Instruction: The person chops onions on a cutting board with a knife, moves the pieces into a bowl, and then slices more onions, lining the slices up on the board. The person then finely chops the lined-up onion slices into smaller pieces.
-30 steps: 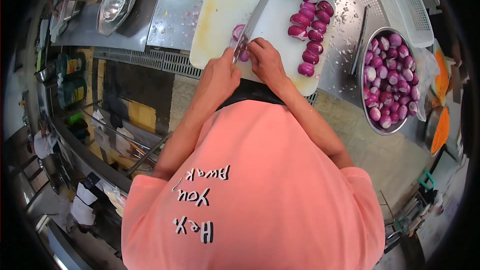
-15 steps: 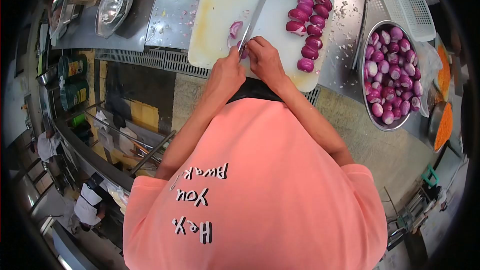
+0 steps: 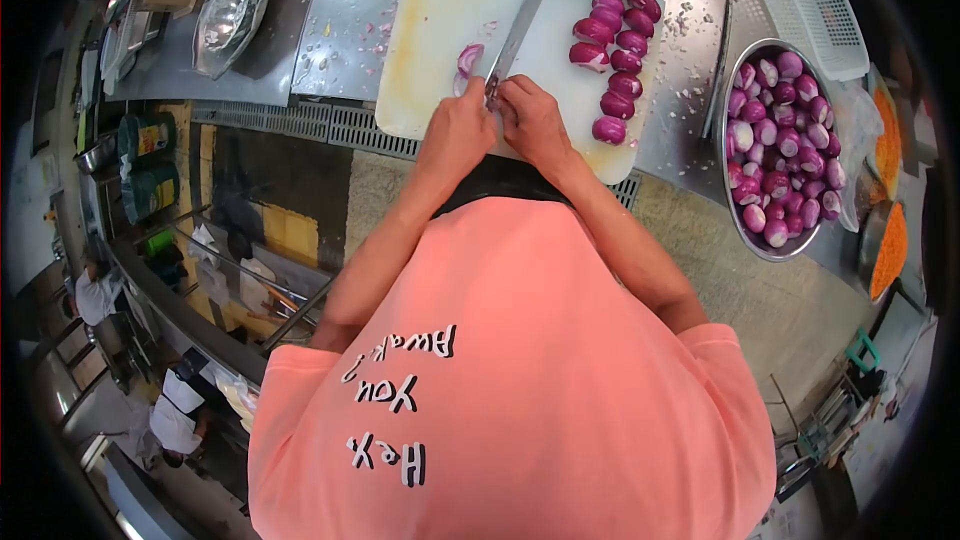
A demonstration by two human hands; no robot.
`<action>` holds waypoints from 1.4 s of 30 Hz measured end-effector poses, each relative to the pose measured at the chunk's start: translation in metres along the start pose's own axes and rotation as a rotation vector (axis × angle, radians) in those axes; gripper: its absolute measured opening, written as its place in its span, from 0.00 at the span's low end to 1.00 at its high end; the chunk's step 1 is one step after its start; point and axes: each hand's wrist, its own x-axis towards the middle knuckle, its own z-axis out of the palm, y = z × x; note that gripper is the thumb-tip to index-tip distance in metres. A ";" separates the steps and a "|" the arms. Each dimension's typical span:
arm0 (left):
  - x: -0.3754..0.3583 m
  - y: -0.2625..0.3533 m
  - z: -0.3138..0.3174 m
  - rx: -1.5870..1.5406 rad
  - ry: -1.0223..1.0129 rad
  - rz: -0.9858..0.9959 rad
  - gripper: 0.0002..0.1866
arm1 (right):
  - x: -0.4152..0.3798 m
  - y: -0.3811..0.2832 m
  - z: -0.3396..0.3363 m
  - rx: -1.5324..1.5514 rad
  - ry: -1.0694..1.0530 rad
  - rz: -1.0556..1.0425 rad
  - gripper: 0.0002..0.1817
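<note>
My left hand (image 3: 456,133) is closed around the hidden handle of a long knife (image 3: 523,23), whose blade points forward and to the right over the white cutting board (image 3: 430,35). Close beside it, the bent fingers of my right hand (image 3: 537,122) pinch a red onion (image 3: 492,104) at the heel of the blade; most of that onion is hidden by the fingers. Pieces of purple onion skin (image 3: 469,59) lie on the board left of the blade. Along the board's right side, several peeled red onions (image 3: 622,84) stand in two uneven rows.
At the right, an oval metal bowl (image 3: 733,155) holds many red onions. Behind it stands a white perforated basket (image 3: 800,5); farther right is a bowl of orange shreds (image 3: 889,252). A metal dish (image 3: 226,15) sits far left. Onion scraps litter the steel counter (image 3: 345,25). People work at lower left.
The knife has shifted slightly to the right and forward. Both hands move a little with it and stay close together. The rows of onions on the board keep their arrangement.
</note>
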 end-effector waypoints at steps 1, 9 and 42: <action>-0.001 0.008 -0.010 -0.003 0.004 0.001 0.14 | 0.001 0.000 -0.002 0.003 -0.006 -0.018 0.08; -0.014 -0.009 -0.067 -0.209 0.089 -0.238 0.12 | 0.009 -0.021 0.008 -0.124 -0.003 0.115 0.12; -0.036 -0.014 -0.062 -0.188 -0.012 -0.223 0.12 | 0.016 -0.021 -0.006 -0.096 -0.227 0.091 0.15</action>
